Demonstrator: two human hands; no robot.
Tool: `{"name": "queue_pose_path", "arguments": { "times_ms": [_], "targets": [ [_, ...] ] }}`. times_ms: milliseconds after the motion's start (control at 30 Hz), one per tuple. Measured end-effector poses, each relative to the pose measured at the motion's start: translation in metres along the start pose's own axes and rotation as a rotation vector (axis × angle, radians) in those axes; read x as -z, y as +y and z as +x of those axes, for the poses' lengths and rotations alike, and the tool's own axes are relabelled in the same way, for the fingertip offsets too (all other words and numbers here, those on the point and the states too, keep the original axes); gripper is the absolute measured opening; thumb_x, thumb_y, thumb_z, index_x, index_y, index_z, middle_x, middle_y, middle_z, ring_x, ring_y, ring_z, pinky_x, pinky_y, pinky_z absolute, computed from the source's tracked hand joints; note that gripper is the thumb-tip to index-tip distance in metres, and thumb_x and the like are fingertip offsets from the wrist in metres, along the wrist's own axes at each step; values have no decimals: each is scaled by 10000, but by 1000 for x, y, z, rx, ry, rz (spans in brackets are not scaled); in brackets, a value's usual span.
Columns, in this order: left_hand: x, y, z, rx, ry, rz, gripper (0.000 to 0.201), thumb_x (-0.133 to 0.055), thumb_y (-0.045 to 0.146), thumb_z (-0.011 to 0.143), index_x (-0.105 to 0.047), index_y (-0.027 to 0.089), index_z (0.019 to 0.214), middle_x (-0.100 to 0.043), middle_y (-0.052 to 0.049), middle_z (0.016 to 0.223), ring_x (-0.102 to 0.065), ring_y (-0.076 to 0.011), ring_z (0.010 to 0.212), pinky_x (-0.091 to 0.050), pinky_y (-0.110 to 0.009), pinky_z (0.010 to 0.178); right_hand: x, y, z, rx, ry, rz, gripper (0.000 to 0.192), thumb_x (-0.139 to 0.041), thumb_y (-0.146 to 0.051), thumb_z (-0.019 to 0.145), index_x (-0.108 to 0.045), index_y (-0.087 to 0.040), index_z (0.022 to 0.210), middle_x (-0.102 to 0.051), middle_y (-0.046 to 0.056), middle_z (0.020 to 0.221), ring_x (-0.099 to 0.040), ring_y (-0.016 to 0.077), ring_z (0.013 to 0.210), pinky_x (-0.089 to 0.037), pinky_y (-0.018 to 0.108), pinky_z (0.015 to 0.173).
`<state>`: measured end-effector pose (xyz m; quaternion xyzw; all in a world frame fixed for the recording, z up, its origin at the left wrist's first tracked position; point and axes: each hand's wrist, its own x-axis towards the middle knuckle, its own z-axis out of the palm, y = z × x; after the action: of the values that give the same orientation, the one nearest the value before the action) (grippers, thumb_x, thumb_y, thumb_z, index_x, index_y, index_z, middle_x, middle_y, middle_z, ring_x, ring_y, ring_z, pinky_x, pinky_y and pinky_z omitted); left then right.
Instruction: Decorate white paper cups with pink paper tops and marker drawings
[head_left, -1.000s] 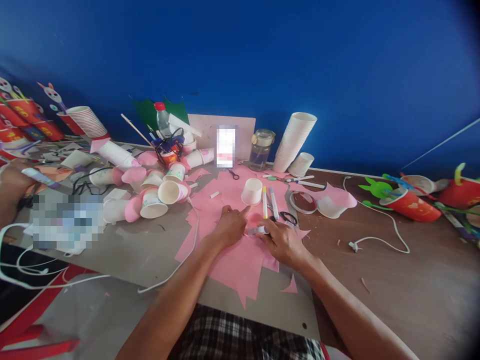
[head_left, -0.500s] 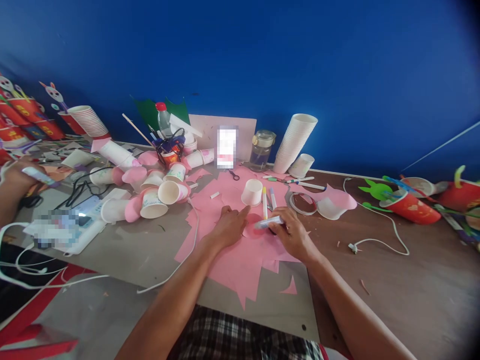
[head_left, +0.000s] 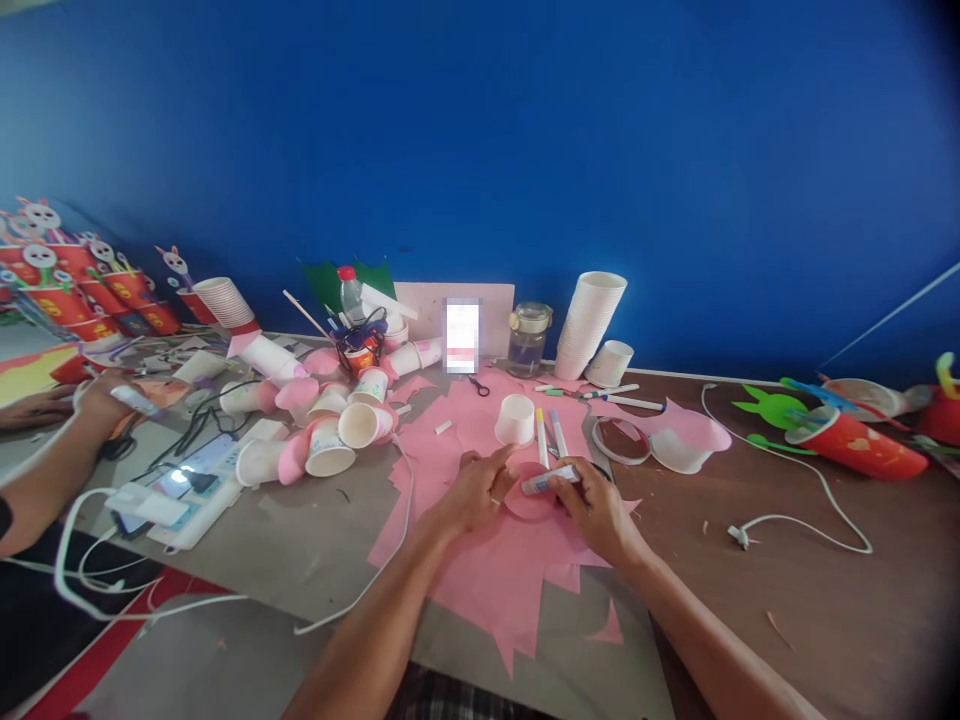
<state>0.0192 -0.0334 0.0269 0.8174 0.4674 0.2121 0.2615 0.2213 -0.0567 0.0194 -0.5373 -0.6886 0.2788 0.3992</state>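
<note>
My right hand (head_left: pixel 600 508) is closed around a glue stick (head_left: pixel 550 480), which is tilted with one end over a round piece of pink paper (head_left: pixel 531 506). My left hand (head_left: pixel 480 492) holds the left edge of that pink piece between its fingers. Under both hands lie larger sheets of pink paper (head_left: pixel 487 590) with jagged edges. A white paper cup (head_left: pixel 515 420) stands upside down just beyond the pink piece. Beside it lie a yellow-capped marker (head_left: pixel 541 437) and a blue-capped marker (head_left: pixel 558 433).
Several pink-trimmed cups (head_left: pixel 330 446), a power strip (head_left: pixel 202 500) and cables lie left. A person's hand (head_left: pixel 101 400) holds a tube there. Behind stand a cup stack (head_left: pixel 592 325), a glass jar (head_left: pixel 529 338) and a lit phone (head_left: pixel 461 335). A tape roll (head_left: pixel 621 440) lies right.
The view has tipped up and shifted left. My left hand has gone from pressing the round pink paper with a fingertip to gripping its edge. The glue stick stays in my right hand.
</note>
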Motion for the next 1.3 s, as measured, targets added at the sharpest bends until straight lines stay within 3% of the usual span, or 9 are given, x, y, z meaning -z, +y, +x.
{"name": "queue_pose_path", "arguments": {
  "times_ms": [300,500,733,1033,1200,1300],
  "targets": [
    [-1,4,-1,15,30,-24,419,-307,309,981,-526,190,1318,-630,25,662,-569,-137,649,-375,-362,944,-5,7,1,-3,32,-76,275,-445,-434,902,-568,-187,906,-643,32,684,-580,176,581,-440,270,554],
    [-4,3,-1,36,34,0,378,-333,289,961,-631,191,1171,-660,-3,683,-576,-169,693,-382,-369,931,-6,8,0,0,25,-91,240,-455,-398,901,-572,-189,915,-644,23,675,-577,171,590,-437,264,582],
    [-8,-2,3,67,-7,115,365,-315,179,926,-628,206,1112,-701,-9,767,-595,-177,734,-392,-359,883,0,-2,-1,118,2,-81,186,-490,-340,893,-598,-188,895,-651,37,760,-589,166,674,-454,255,638],
    [-11,-7,5,28,-55,254,371,-284,162,943,-537,178,1214,-708,-43,863,-628,-172,780,-349,-385,919,-2,-7,-7,122,-122,-128,181,-480,-303,887,-593,-186,965,-639,6,682,-553,139,560,-405,222,542],
    [-9,-3,4,30,-86,295,362,-327,87,884,-529,168,1174,-685,-27,796,-614,-172,743,-345,-368,878,-6,-10,-9,158,-152,-173,201,-466,-290,896,-593,-172,998,-668,21,685,-564,145,543,-394,223,532],
    [-6,1,4,31,-122,272,341,-398,27,779,-555,179,1040,-650,8,733,-583,-155,676,-342,-348,845,-7,-10,-9,211,-184,-235,206,-462,-296,907,-586,-165,1005,-664,24,647,-556,151,522,-378,225,518]
  ]
}}
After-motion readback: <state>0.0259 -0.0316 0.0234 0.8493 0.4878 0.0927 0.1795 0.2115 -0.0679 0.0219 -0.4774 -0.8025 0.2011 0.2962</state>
